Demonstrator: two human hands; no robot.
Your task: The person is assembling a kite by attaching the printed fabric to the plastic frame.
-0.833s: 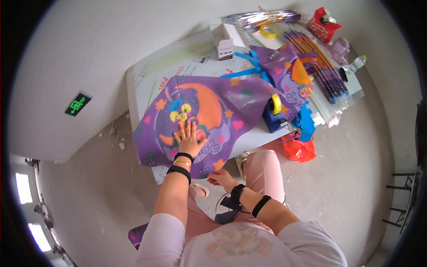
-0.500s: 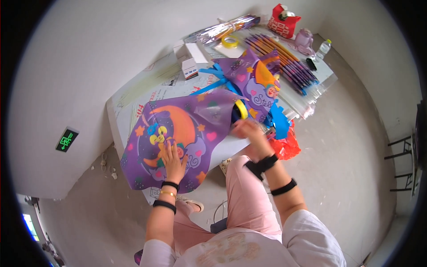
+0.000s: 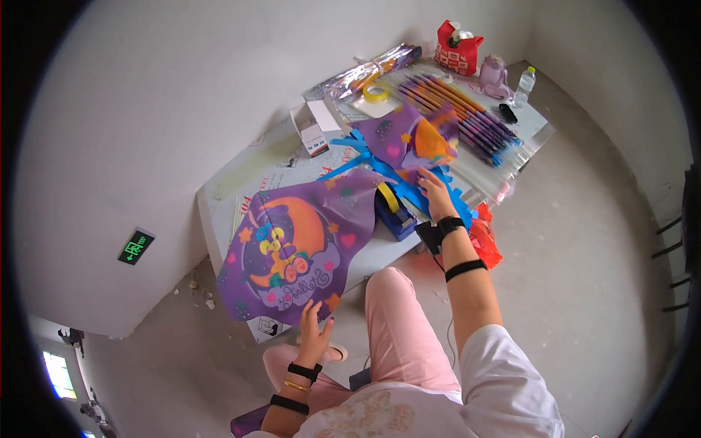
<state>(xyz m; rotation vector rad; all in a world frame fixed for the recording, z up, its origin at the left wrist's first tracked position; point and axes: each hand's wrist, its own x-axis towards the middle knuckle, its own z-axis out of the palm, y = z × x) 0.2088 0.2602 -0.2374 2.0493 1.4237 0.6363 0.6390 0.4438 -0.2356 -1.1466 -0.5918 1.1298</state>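
A large purple printed plastic sheet [image 3: 296, 241], with an orange moon, stars and hearts, lies over the table's near left part. My left hand [image 3: 315, 332] is at its lower edge, fingers apart, holding nothing. Further right, a second purple printed sheet [image 3: 394, 139] lies crumpled, its right part blurred. My right hand [image 3: 437, 196] is at that sheet's near edge, fingers bent and seeming to pinch it; the exact grip is small to see. Between the hands stands a blue tape dispenser [image 3: 398, 220] with a yellow roll, beside the large sheet's right edge.
Blue strips [image 3: 343, 166] lie around the second sheet. Behind are a white box [image 3: 312, 135], a yellow tape roll [image 3: 375, 92], several rolled purple-orange sheets [image 3: 467, 117], a red bag [image 3: 458, 51], a pink bottle [image 3: 494, 77] and a clear bottle [image 3: 525, 86]. A red plastic bag [image 3: 485, 241] hangs by the table's edge.
My left hand has slid off the large sheet's middle to its lower edge. From near the tape dispenser, my right hand has moved away to the second sheet, whose near part has folded and shifted.
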